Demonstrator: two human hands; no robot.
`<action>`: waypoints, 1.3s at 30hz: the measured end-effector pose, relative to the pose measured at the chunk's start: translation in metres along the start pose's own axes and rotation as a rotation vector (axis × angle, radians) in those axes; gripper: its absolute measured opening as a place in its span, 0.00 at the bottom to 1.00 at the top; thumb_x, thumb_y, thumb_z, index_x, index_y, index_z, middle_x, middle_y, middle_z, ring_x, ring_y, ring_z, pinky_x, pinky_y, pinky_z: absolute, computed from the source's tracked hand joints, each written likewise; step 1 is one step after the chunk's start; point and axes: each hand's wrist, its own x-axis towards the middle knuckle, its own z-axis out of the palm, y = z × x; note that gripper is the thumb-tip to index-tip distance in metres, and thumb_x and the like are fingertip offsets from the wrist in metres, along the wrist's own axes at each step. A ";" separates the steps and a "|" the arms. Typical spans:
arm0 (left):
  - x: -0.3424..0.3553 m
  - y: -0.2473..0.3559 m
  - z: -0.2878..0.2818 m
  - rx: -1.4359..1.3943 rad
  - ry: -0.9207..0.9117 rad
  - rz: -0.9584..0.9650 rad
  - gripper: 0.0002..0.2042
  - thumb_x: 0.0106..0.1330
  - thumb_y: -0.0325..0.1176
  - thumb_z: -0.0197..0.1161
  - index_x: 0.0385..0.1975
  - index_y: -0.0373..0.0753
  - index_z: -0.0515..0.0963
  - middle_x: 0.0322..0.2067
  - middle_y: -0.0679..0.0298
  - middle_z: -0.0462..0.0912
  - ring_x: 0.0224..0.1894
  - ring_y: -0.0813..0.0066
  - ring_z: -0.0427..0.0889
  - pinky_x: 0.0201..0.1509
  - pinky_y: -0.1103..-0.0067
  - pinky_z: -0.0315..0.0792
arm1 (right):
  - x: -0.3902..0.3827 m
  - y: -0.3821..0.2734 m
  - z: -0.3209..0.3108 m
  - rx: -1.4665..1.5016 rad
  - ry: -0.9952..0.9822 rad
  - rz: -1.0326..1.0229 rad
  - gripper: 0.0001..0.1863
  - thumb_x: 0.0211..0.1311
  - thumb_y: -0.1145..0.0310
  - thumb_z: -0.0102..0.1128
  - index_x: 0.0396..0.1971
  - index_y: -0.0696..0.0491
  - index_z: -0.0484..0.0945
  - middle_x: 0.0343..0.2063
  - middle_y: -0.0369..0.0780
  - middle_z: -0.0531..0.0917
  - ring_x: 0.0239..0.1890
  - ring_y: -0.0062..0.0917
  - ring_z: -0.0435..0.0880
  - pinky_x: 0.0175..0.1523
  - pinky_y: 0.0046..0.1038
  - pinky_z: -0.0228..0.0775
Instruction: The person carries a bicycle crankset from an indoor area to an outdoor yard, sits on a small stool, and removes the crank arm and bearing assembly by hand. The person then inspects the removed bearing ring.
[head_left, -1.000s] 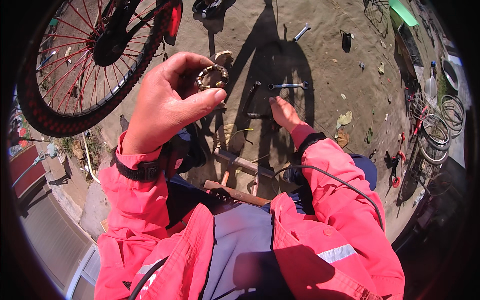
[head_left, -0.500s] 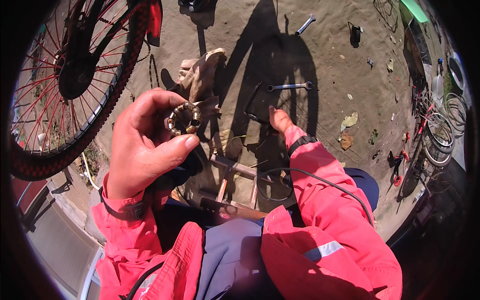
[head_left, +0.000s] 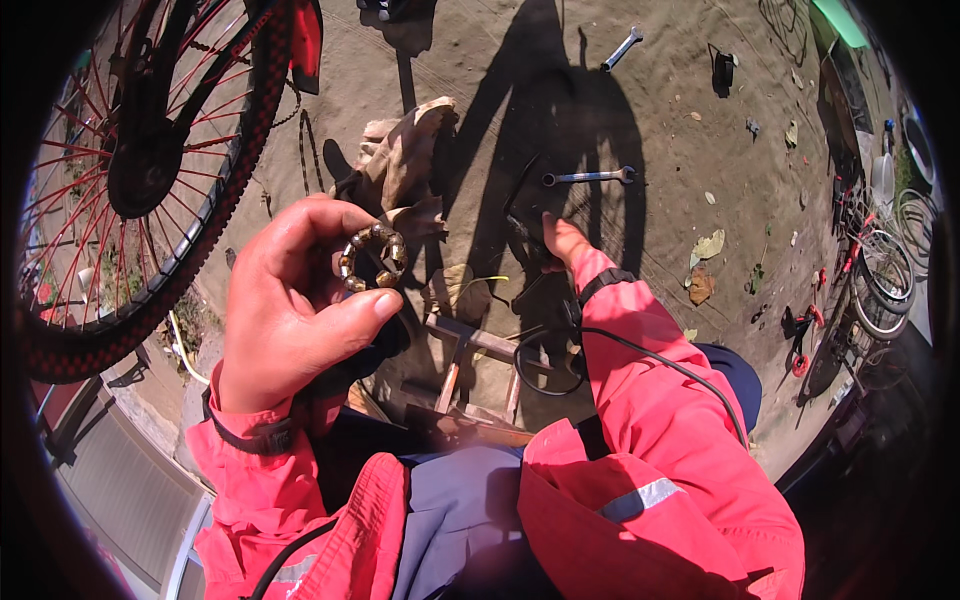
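A bicycle wheel (head_left: 150, 170) with red spokes and a dark tyre fills the upper left, standing on sandy ground (head_left: 680, 120) that spreads across the whole top of the view. The person's shadow falls long across that ground, up the middle. Below, two arms in bright pink sleeves (head_left: 650, 420) come in from the lower edge, with a thin black cable looping over the right forearm. A small wooden frame (head_left: 470, 360) lies on the ground just in front of the person's lap. A crumpled tan rag (head_left: 405, 150) lies beside the wheel, above the left hand.

The left hand (head_left: 300, 310) is raised close to the camera, its fingers and thumb curled around a ring of bearing balls (head_left: 372, 258), greasy and brownish, pinched at the fingertips. The right hand (head_left: 562, 240) reaches down to the ground in the shadow; it touches a dark thing there, but whether it grips cannot be told. Just beyond it lies a combination spanner (head_left: 590, 177), and a second spanner (head_left: 622, 48) lies well apart, near the top edge. Dry leaves (head_left: 705, 265) sit to the right.
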 end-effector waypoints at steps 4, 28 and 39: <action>-0.001 0.000 -0.001 0.043 -0.003 0.004 0.21 0.52 0.26 0.75 0.45 0.32 0.75 0.34 0.70 0.79 0.34 0.89 0.74 0.35 0.90 0.67 | -0.008 -0.013 -0.008 -0.198 -0.041 0.028 0.37 0.76 0.45 0.23 0.54 0.60 0.76 0.50 0.51 0.82 0.43 0.43 0.87 0.50 0.37 0.79; -0.032 0.010 0.021 0.196 -0.240 0.488 0.20 0.51 0.29 0.76 0.42 0.31 0.78 0.33 0.66 0.74 0.32 0.83 0.73 0.35 0.83 0.68 | -0.343 -0.108 -0.046 0.590 -0.620 -0.653 0.25 0.74 0.52 0.50 0.56 0.59 0.74 0.43 0.43 0.84 0.35 0.25 0.87 0.32 0.20 0.77; -0.035 0.012 0.039 0.182 -0.396 0.526 0.20 0.52 0.27 0.75 0.44 0.30 0.77 0.36 0.65 0.75 0.37 0.80 0.74 0.42 0.83 0.69 | -0.320 -0.087 -0.032 0.827 -1.038 -0.625 0.30 0.76 0.50 0.44 0.58 0.64 0.70 0.40 0.46 0.82 0.33 0.30 0.85 0.33 0.23 0.80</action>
